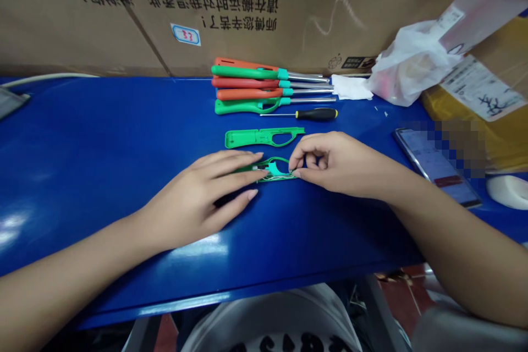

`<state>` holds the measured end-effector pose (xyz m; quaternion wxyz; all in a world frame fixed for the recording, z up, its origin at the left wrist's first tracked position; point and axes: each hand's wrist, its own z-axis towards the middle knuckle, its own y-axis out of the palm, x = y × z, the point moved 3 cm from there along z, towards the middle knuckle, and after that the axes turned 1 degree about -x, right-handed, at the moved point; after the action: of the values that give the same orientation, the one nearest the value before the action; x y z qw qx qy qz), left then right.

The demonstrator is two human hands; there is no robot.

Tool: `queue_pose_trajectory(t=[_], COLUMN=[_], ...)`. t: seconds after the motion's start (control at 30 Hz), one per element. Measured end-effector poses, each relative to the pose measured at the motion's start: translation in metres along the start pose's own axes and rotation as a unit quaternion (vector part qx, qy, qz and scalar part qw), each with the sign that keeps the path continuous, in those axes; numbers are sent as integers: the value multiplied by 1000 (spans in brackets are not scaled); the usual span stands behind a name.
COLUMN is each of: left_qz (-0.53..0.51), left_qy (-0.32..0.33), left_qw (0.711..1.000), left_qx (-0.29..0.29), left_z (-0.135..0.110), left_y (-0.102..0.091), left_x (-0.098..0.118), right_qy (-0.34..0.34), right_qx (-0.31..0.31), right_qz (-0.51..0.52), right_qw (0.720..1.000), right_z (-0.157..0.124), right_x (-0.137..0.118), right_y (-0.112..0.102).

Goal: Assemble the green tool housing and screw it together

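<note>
On the blue table lies an opened green lighter half (284, 177), with a teal trigger (274, 169) and thin wires inside it. My left hand (206, 190) rests over its left end, fingers stretched out and apart. At the right end, my right hand (330, 162) pinches with thumb and forefinger; whatever sits between the tips is too small to make out. Just beyond them is the empty matching green shell half (264, 136). A black and yellow screwdriver (315, 114) lies behind that shell.
Several green and orange long-necked lighters (247, 93) are lined up against a cardboard box (136, 22). To the right are a phone (437, 168), a white mouse (508, 191), a plastic bag (412, 63) and a taped parcel (487, 126). White tissue (352, 88) lies by the lighter tips.
</note>
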<state>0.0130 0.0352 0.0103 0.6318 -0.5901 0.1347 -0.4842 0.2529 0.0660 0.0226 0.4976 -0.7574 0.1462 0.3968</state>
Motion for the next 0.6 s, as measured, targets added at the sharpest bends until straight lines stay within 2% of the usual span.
queue_pose_trajectory(t=[0.07, 0.13, 0.23, 0.27, 0.33, 0.43, 0.6], left_qz=[-27, -22, 8, 21, 26, 17, 32], left_qy=[-32, -71, -73, -68, -58, -51, -9], left_qw=[998, 995, 997, 997, 998, 998, 999], left_qx=[47, 68, 25, 3, -28, -30, -25], left_z=[6, 16, 32, 38, 46, 52, 51], left_y=[-9, -18, -26, -26, -25, -22, -19], left_x=[-4, -14, -33, -40, -52, -64, -62], right_qy=[7, -17, -99, -124, -151, -163, -175], right_qx=[-2, 48, 170, 190, 188, 152, 139], right_qz=[39, 42, -69, -111, -154, -159, -165], right_qw=[999, 998, 978, 968, 958, 962, 961], right_z=[3, 8, 12, 13, 16, 20, 24], right_x=[3, 7, 14, 16, 22, 29, 32], right_y=[-3, -9, -21, -22, -22, -19, -14])
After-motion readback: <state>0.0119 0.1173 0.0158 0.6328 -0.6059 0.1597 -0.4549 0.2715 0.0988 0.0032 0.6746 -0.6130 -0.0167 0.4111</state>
